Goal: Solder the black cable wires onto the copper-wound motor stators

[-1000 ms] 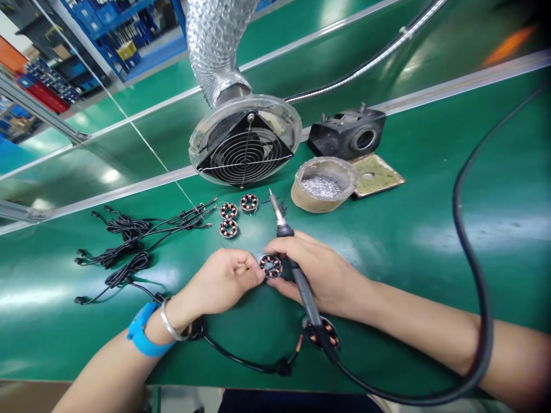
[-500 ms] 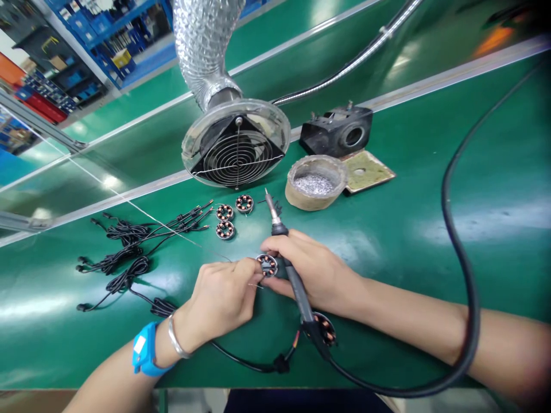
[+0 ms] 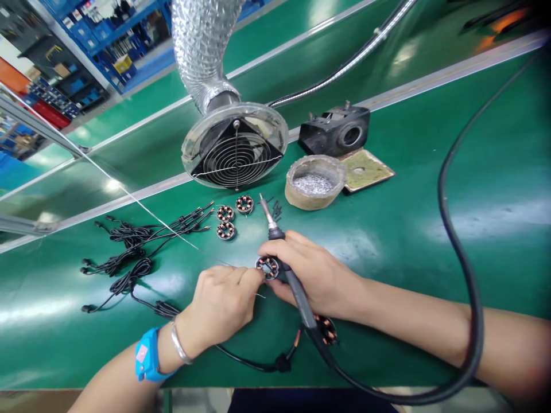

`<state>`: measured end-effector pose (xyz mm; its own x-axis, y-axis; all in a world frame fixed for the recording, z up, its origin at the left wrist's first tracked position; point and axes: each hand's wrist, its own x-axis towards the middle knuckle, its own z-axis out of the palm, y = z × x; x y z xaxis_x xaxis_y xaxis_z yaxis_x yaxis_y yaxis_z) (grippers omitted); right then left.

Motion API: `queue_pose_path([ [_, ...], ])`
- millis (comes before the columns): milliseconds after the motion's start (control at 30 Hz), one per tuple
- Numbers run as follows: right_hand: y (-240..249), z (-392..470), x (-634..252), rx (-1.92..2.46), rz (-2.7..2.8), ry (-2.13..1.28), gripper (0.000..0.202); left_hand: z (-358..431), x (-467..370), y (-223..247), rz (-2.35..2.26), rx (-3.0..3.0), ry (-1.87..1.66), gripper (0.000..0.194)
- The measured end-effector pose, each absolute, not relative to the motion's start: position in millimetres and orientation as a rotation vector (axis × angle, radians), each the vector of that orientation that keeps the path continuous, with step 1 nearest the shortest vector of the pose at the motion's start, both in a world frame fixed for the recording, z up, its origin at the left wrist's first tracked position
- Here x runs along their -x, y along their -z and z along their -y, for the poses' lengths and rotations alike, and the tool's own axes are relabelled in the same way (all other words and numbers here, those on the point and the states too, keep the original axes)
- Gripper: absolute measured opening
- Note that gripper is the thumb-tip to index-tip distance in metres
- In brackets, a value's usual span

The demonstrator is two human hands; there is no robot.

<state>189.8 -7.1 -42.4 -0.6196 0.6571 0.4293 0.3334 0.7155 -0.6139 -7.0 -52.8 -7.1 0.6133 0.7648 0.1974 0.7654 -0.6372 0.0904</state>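
Right hand grips motor stator below view centre, plus soldering iron, tip toward 11 o'clock. Left hand pinched closed at its 8 o'clock rim, can't tell exactly on what; thin wire pokes out below. Around it: loose stators 11 o'clock, tan cup 1 o'clock, black cables 9 o'clock.

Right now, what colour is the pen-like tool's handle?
The handle is dark grey, best seen in the head view.
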Motion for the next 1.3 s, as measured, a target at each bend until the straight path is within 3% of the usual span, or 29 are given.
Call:
queue_pose_path([
  [100, 43.2, 6.5, -189.6, 0.763, 2.250, -0.637, 0.031, 55.4, 6.3, -3.4, 1.565, 2.866, 0.315, 0.013],
  [233, 44.2, 6.4, -190.1, 0.761, 2.224, -0.663, 0.033, 47.6, 14.6, -25.1, 2.288, 3.045, 0.107, 0.013],
  [400, 45.6, 7.6, -191.2, 0.724, 2.233, -0.699, 0.035, 24.5, 22.5, -18.6, 2.844, 3.015, 0.429, 0.032],
  [533, 43.0, 7.6, -192.6, 0.706, 2.223, -0.676, 0.033, 21.2, 15.8, -4.2, 3.076, 3.076, 0.374, 0.034],
  [733, 34.5, 7.6, -195.9, 0.702, 2.122, -0.652, 0.032, 21.5, 16.2, -12.3, 3.423, 2.895, 1.104, 0.033],
  [900, 36.0, -0.4, -196.4, 0.647, 2.334, -0.590, 0.028, 17.7, 18.9, -15.3, 3.449, 2.500, 1.505, 0.030],
  [1100, 34.0, -20.8, -205.7, 0.844, 2.295, -0.264, 0.023, 19.6, 17.2, -7.8, 3.264, 2.604, 1.354, 0.027],
  [1300, 31.3, -5.8, -205.5, 0.659, 2.284, -0.611, 0.037, 20.6, 18.5, -4.5, 3.090, 2.876, 1.075, 0.028],
])
